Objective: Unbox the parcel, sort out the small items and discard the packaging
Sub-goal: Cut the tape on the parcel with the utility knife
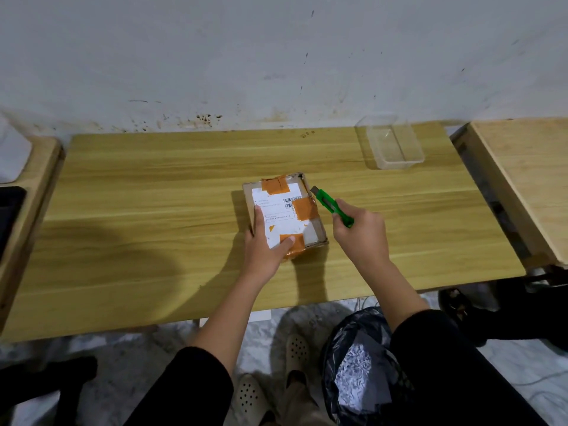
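A small cardboard parcel [310,222] with a white shipping label and orange tape lies flat in the middle of the wooden table [153,210]. My left hand [266,244] presses down on its near left corner, fingers spread over the label and tape. My right hand [362,238] grips a green utility knife [330,206] just right of the parcel. The blade tip sits at the parcel's far right edge.
A clear plastic container [392,144] stands at the table's far right. A bin with a black bag [359,367] sits on the floor under my right arm. Other wooden tables flank both sides, the left one [33,167] bearing a dark tablet [9,216].
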Tool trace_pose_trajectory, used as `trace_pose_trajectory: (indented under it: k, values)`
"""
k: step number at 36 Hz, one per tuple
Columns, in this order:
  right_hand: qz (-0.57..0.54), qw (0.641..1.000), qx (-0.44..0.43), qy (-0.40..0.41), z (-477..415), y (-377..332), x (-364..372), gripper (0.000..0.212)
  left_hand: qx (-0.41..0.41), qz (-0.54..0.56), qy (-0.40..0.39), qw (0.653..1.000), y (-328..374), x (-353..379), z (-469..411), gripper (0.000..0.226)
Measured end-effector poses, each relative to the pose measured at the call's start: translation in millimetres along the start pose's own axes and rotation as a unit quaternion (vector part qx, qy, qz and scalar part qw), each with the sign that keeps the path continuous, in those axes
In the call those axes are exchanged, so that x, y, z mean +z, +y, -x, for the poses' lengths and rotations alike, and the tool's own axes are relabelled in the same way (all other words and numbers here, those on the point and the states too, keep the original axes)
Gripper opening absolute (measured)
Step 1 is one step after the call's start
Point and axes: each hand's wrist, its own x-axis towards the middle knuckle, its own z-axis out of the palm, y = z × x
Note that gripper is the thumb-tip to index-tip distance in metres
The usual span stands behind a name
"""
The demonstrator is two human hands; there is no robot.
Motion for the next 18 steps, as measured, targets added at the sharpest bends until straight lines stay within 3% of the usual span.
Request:
trace_pose_trajectory:
  k: [18]
  values:
    - [0.025,0.999,-0.031,-0.005,-7.4,-11.3,4.8,0.038,0.001,0.017,0.019,1.0,2.9,7.4,-1.2,0.096]
